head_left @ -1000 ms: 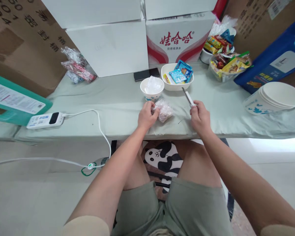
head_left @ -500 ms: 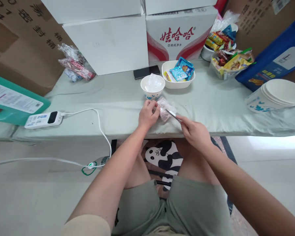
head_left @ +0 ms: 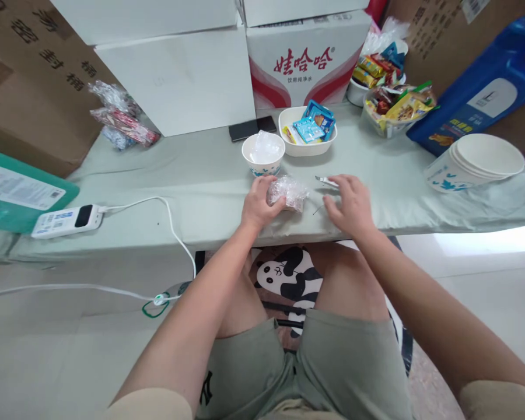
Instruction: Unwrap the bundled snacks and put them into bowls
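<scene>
Left hand cups a plastic-wrapped bundle, right hand spread at a knife

The crinkled, clear-wrapped bundle point(head_left: 289, 192) sits near the front edge of the cloth-covered desk point(head_left: 201, 181), just on the near side of a paper bowl. The left hand point(head_left: 260, 204) holds its left side, thumb on the near part and fingers round the far part; the wrap's contents are hard to make out.

To the right, the right hand point(head_left: 352, 204) is wide at the thumb, which stands clear of the index finger. Its fingertips touch the white handle of a small knife point(head_left: 327, 182), whose tip points left toward the bundle without touching it. How firmly the other fingers press on the handle cannot be told.

The paper bowl point(head_left: 262, 168) holds crumpled clear plastic point(head_left: 265, 147). Just beside it, to the far right, a white oval dish point(head_left: 307, 149) contains blue packets point(head_left: 310, 129) and something yellow. A dark flat object point(head_left: 244, 130) lies beyond the bowl, before the white boxes point(head_left: 179, 84) and a red-lettered carton point(head_left: 304, 90). Far right are snack packets in a clear container point(head_left: 387, 127), a blue jug point(head_left: 468, 105) and stacked paper cups point(head_left: 446, 175). Left, a white device point(head_left: 67, 221) with a cord lies beside a green jug point(head_left: 21, 189).
</scene>
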The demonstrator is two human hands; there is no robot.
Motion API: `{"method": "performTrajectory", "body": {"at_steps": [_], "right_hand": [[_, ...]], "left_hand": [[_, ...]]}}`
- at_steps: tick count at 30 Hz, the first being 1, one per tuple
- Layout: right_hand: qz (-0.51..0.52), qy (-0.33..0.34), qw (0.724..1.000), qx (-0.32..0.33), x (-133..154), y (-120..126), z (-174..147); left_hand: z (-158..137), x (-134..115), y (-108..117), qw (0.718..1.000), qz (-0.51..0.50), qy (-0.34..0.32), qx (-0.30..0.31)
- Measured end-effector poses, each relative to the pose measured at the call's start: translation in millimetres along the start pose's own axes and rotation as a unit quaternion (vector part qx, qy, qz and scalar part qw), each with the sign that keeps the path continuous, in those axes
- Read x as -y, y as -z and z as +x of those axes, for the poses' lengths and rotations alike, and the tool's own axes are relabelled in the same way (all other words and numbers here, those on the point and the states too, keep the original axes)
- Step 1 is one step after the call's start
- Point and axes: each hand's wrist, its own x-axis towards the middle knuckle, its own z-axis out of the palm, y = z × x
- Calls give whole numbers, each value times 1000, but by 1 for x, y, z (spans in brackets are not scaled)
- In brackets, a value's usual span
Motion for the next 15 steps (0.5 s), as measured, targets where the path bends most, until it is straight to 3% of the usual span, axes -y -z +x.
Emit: {"method": "performTrajectory", "body": {"at_steps": [4,8,15], "right_hand": [[96,81,991,53,38,-22,2],[150,51,985,64,42,-40,-3],[209,-25,978,7,33,-40,-9]], "left_hand": [[1,0,0,1000,8,9,4],[1,1,0,998,1,50,-34],[0,-1,8,985,-81,119,-91]]}}
